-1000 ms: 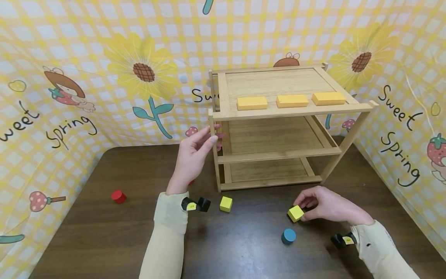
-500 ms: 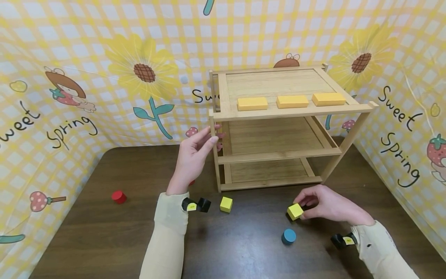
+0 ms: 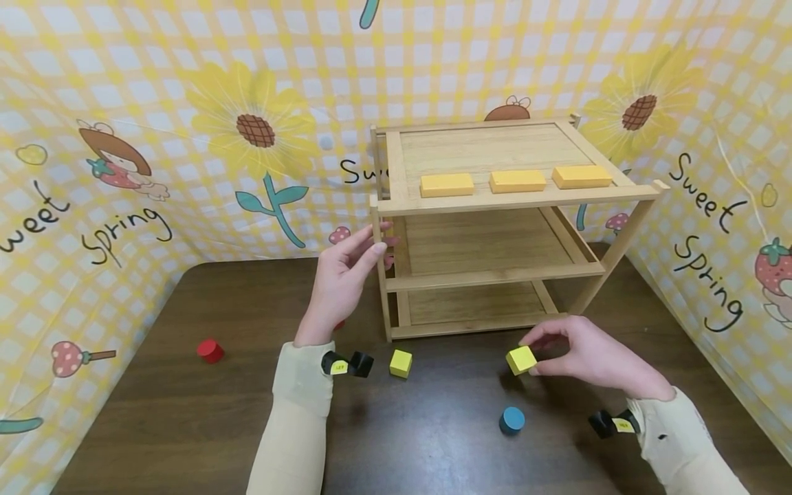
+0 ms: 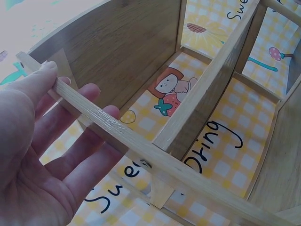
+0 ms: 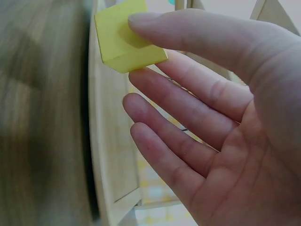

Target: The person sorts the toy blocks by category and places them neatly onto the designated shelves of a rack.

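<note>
My left hand [image 3: 339, 285] holds the front left post of a three-tier wooden shelf [image 3: 489, 275]. In the left wrist view its thumb lies on one side of the post [image 4: 101, 117], the fingers on the other. My right hand [image 3: 588, 357] pinches a yellow cube [image 3: 521, 359] between thumb and fingers, in front of the shelf's lowest tier. The right wrist view shows the thumb on one face of that cube [image 5: 124, 37]; the other fingers spread below. A second yellow cube [image 3: 401, 364] sits on the table near the shelf's front left foot.
Three orange-yellow blocks [image 3: 517, 181] lie along the top tier's front edge. A blue cylinder [image 3: 511, 421] stands on the dark table [image 3: 433, 440] nearer me. One red cylinder [image 3: 210, 351] is at the left; another red piece [image 3: 339, 324] is mostly hidden behind my left wrist.
My right hand has lifted the yellow cube off the table and moved it slightly toward the shelf. The left hand stays on the post.
</note>
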Tool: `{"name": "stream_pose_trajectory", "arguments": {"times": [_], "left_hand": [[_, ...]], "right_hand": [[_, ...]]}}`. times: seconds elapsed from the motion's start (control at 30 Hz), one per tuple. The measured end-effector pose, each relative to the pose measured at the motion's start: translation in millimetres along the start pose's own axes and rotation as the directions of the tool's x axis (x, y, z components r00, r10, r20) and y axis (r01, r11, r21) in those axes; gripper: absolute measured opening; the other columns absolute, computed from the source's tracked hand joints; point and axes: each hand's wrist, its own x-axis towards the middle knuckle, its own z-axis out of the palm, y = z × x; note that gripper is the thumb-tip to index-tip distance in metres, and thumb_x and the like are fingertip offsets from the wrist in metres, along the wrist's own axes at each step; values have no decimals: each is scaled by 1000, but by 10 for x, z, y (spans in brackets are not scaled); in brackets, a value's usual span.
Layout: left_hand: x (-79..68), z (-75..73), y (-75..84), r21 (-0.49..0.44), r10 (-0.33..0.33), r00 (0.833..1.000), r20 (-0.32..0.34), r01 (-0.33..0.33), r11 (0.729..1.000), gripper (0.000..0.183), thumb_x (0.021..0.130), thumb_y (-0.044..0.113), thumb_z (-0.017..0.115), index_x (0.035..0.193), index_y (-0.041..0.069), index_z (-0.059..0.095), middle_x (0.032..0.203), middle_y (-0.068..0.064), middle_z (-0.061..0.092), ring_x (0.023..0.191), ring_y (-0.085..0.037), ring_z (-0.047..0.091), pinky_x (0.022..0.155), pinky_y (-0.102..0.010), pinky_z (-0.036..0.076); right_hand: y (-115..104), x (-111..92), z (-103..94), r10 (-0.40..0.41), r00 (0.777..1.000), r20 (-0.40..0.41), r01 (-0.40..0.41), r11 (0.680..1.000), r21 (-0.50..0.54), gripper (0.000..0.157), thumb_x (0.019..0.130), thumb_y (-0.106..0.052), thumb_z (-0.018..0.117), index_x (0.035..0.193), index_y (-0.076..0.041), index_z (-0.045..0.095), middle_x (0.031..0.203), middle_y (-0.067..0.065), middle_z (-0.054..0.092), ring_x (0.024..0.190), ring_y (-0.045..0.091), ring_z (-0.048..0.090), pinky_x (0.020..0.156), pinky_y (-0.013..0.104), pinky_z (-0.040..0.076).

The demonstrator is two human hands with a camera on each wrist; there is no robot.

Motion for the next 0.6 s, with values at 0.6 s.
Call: {"name": "stream_pose_trajectory", "arguments": {"times": [0.6], "left_hand": [[-5,7,10,19,-29,1000,-10,29,999,38,103,9,62,140,-1,59,133,-15,65,105,-47,66,88,-39,59]], "right_hand": [[-361,54,-70,-19,991,-135,17,1000,-20,30,80,-28,90,107,-25,75,100,-13,71,93,16,68,82,37,58]]}}
